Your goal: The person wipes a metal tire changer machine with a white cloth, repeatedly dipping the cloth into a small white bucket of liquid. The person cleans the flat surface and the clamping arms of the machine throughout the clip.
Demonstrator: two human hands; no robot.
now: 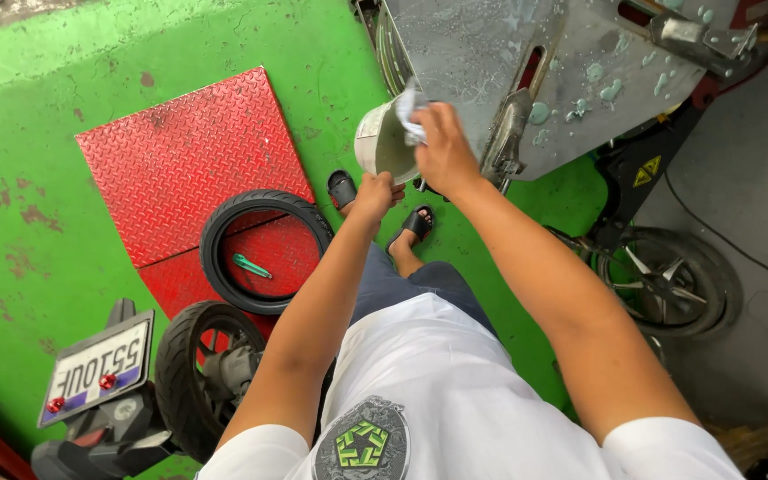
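Two hands are working close together at the far middle of the view, above a pair of feet in black sandals (416, 224). The left hand (375, 192) is closing around the underside of a round, pale, bowl-like plastic container (382, 142), tipping its open mouth towards the wearer so the inside can be reached. The right hand (442, 149) is clamping a crumpled white cloth (409, 111) and pressing it against the container's rim, seemingly wiping it. Whether anything is lying inside the container cannot be told; its inner wall is looking dull and greyish. Just beyond the hands, a grey metal machine panel (491, 53) flecked with pale green blobs is jutting out, so the container is being held right beside it. On the green painted floor (37, 133) to the left, a red chequer-plate metal ramp (184, 156) is carrying a loose black rubber tyre (264, 252) lying flat, with a small green tool (251, 266) resting inside its ring. Nearer, at lower left, the rear wheel of a scooter (202, 360) is showing, and another spoked wheel (668, 283) is sitting at the right.
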